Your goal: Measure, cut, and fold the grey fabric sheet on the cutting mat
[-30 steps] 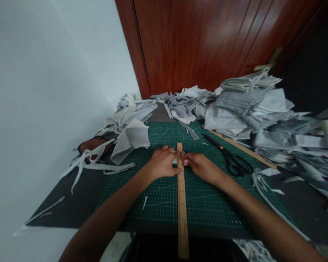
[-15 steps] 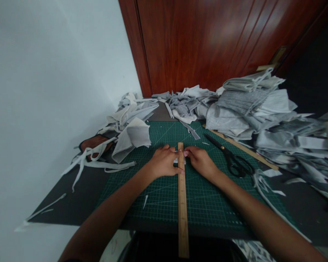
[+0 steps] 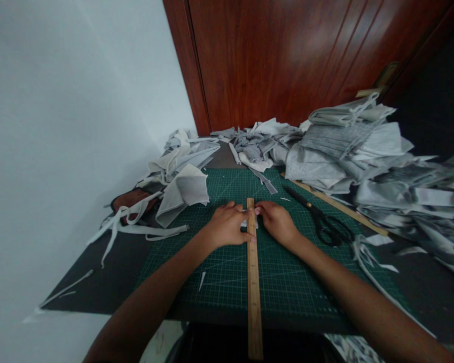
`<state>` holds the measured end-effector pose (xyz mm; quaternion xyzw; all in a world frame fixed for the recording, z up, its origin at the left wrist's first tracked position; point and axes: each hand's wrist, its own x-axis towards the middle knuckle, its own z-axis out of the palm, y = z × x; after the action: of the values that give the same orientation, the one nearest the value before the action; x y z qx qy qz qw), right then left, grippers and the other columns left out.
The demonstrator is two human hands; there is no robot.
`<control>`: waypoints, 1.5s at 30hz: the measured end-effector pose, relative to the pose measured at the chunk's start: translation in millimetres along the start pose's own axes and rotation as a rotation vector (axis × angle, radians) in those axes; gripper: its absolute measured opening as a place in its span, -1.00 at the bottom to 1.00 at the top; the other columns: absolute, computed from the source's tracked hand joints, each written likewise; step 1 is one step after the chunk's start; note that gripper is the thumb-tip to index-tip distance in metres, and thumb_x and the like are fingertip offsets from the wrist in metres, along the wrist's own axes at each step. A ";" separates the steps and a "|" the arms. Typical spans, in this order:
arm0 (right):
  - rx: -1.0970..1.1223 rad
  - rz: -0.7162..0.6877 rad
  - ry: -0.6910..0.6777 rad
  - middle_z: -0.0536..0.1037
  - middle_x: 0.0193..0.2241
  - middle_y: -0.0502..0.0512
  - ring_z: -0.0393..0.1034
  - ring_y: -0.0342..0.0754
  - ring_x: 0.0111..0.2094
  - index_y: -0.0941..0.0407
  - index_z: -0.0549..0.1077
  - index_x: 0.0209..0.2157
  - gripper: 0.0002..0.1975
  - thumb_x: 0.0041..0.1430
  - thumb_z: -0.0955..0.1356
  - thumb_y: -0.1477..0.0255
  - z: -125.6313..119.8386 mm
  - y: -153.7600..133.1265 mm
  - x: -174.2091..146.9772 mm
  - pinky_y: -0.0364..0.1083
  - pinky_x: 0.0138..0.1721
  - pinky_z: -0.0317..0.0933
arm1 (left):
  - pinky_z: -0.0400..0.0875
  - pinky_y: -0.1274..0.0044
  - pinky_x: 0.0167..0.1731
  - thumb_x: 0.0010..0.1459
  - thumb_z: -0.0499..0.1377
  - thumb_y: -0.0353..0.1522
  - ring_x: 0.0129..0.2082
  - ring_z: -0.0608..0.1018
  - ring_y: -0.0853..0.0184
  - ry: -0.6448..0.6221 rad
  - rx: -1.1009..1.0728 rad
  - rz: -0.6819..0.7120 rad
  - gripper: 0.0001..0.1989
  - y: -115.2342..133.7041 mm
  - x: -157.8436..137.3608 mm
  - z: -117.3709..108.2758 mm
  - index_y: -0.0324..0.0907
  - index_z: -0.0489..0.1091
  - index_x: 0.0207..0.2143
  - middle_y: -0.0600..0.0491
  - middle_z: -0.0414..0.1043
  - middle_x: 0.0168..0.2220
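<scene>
A wooden ruler [image 3: 254,282] lies lengthwise on the green cutting mat [image 3: 219,259], its near end reaching past the table's front edge. Beneath its far end is a small pale piece of fabric [image 3: 244,222], mostly covered. My left hand [image 3: 230,226] holds the ruler down, thumb and fingers apart on it. At the ruler's right edge, my right hand [image 3: 275,220] is closed, thumb and index finger pinched close to the fabric; whatever is between them is too small to make out. Black-handled scissors [image 3: 327,222] rest to the right of my right hand.
Grey and white fabric is heaped at the back right [image 3: 336,146], with more scraps [image 3: 257,143] at the back and folded pieces [image 3: 183,194] on the left. A second wooden ruler [image 3: 336,205] lies beyond the scissors. White cord [image 3: 378,285] trails along the right side.
Both hands and the ruler hold the same position. Only the camera view shifts very slightly.
</scene>
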<state>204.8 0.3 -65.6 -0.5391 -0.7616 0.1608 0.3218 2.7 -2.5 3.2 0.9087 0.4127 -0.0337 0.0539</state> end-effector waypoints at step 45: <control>0.135 -0.024 -0.264 0.65 -0.42 0.05 0.54 -0.04 -0.41 0.08 0.54 -0.36 -0.77 0.30 0.29 0.58 -28.7 -26.4 -19.0 -0.12 -0.34 0.26 | 0.41 0.31 0.00 0.10 0.35 0.09 0.05 0.47 0.01 0.051 0.015 0.034 -0.22 -4.2 1.5 7.0 -0.05 0.36 0.28 -0.05 0.51 0.01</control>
<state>208.9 -29.9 -34.7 -0.4813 -0.7910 0.2774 0.2562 0.4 0.5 -4.2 0.9164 0.3983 -0.0126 0.0368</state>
